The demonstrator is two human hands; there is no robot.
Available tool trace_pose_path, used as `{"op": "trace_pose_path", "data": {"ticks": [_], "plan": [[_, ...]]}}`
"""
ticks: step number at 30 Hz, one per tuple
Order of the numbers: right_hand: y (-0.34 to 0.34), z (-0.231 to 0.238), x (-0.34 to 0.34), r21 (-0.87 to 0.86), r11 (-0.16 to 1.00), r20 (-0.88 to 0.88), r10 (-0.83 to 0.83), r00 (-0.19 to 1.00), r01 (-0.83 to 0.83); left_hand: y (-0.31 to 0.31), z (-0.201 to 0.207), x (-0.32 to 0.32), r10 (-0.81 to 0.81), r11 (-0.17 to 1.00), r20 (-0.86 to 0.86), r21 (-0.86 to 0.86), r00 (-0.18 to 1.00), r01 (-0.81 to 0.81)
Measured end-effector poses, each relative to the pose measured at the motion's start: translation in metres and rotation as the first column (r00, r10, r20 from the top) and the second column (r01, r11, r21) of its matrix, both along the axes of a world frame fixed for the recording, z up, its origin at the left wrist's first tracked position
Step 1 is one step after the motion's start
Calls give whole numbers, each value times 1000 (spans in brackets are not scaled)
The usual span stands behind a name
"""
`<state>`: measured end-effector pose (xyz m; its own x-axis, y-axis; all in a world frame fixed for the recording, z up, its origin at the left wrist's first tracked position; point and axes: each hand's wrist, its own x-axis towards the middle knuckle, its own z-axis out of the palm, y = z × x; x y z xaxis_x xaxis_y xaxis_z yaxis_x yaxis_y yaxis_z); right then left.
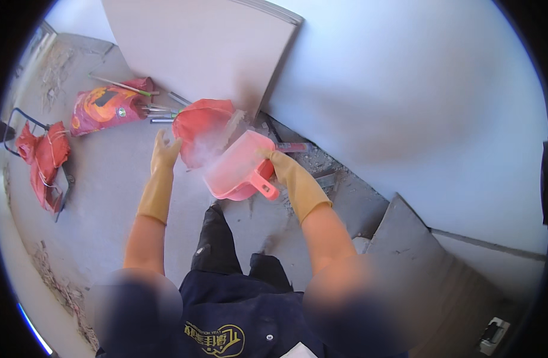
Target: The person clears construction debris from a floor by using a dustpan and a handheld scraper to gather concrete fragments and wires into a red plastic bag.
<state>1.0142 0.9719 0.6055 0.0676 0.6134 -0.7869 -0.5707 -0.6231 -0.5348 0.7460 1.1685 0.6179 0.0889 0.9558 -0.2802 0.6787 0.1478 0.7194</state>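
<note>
A pink plastic dustpan (238, 164) hangs tilted in front of me, its short handle toward my body. My right hand (278, 164), in a yellow rubber glove, is closed on the dustpan's right side. Pale dust hazes the air between the dustpan and a red bag (203, 119) just beyond it. My left hand (165, 152), gloved the same way, is raised beside the bag's left edge. Its thumb and fingers are apart, and nothing shows between them.
A printed red sack (107, 109) with sticks and metal strips lies at the far left. Nearer the left wall is a crumpled red bag (47, 156) by a dark frame. A white panel (208, 48) leans at the back. Rubble (322, 160) lines the right wall; a grey board (405, 250) stands nearby.
</note>
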Motion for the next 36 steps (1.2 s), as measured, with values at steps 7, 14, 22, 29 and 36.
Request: {"op": "trace_pose_path", "data": {"ticks": [7, 14, 22, 29, 36], "plan": [[-257, -13, 12, 91, 910, -282, -365, 887, 403, -171, -51, -130, 147, 980, -137, -117, 980, -163], [-641, -64, -47, 64, 454, -178, -871, 458, 889, -256, -36, -206, 125, 906, -109, -391, 986, -159], [-828, -37, -307, -49, -63, 175, -983, -54, 997, -265, -91, -294, 18, 865, -129, -496, 992, -80], [-893, -22, -451, -289, -354, 236, -927, -292, 889, -347, -142, -376, -211, 852, -152, -512, 966, 106], [-982, -22, -466, -283, -389, 152, -921, -359, 877, -426, -158, -459, -65, 760, -187, -646, 980, -73]]}}
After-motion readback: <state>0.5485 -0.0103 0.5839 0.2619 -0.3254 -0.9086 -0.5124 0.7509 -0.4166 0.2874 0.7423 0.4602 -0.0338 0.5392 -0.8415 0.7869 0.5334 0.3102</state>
